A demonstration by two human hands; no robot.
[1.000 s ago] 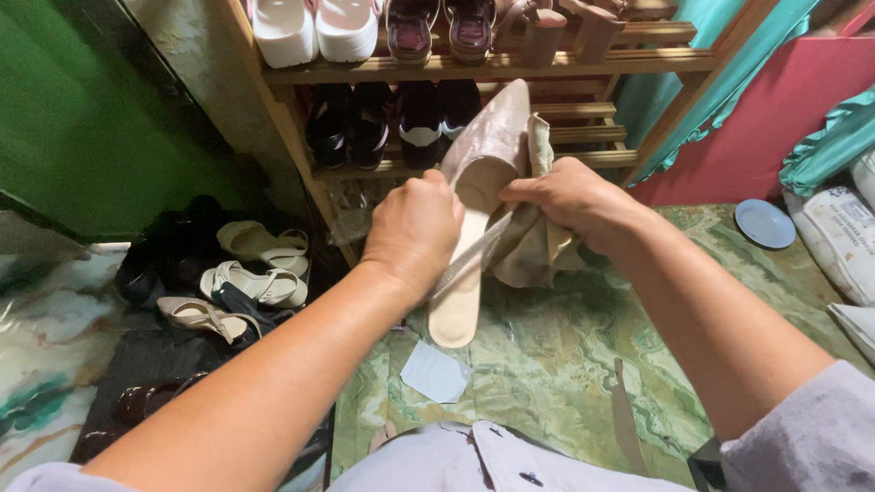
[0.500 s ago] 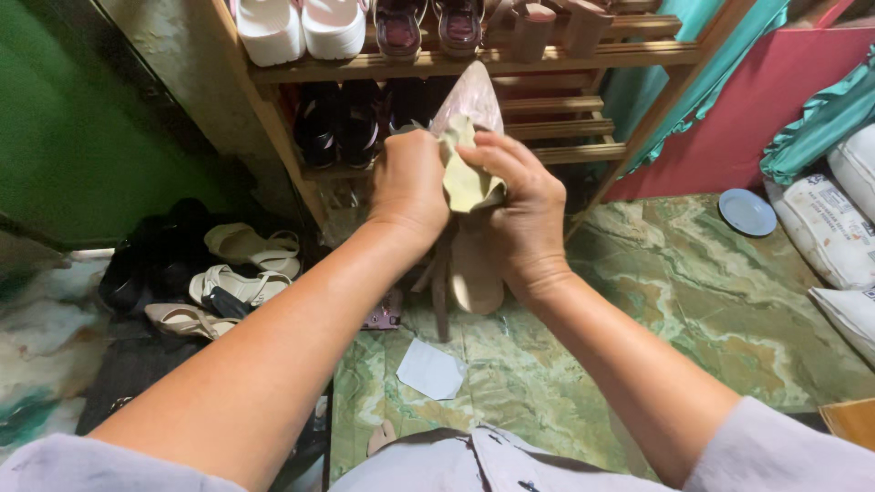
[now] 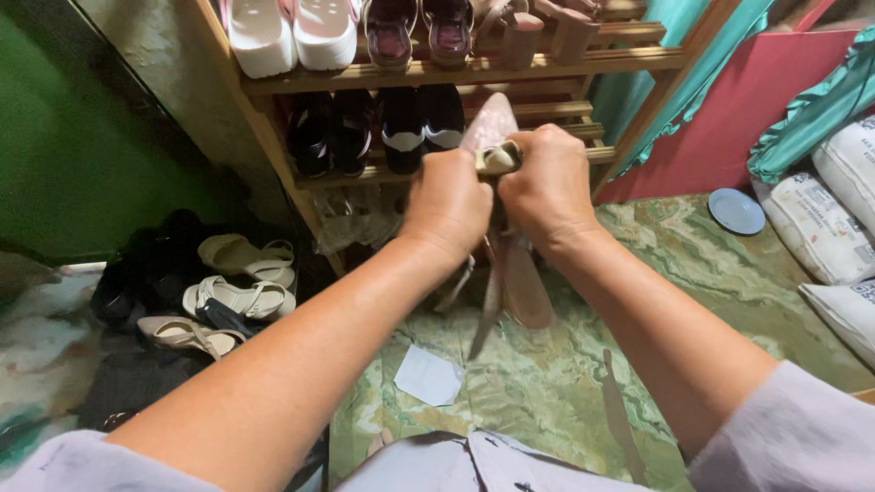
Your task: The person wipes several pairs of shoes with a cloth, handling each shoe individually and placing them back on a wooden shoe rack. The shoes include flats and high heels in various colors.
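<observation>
Both my hands hold a pale pink pointed shoe [image 3: 521,282] up in front of a wooden shoe rack [image 3: 437,71]. My left hand [image 3: 448,205] grips the shoe's left side, a loose strap hanging below it. My right hand [image 3: 547,182] presses a small beige cloth [image 3: 499,159] against the shoe near its pointed toe [image 3: 490,123]. The two hands almost touch, and they hide most of the cloth and the middle of the shoe.
The rack carries white platform sandals [image 3: 287,32], maroon shoes [image 3: 419,27] and dark shoes [image 3: 383,123]. Beige sandals [image 3: 239,278] and dark shoes lie on the floor at left. A white paper scrap [image 3: 428,375] lies on the green marbled floor. A blue disc [image 3: 736,210] and white sacks [image 3: 843,219] sit at right.
The shoe has turned from insole-up to edge-on. My right hand carried the cloth from the shoe's right side up over its toe, and the cloth is now bunched between both hands.
</observation>
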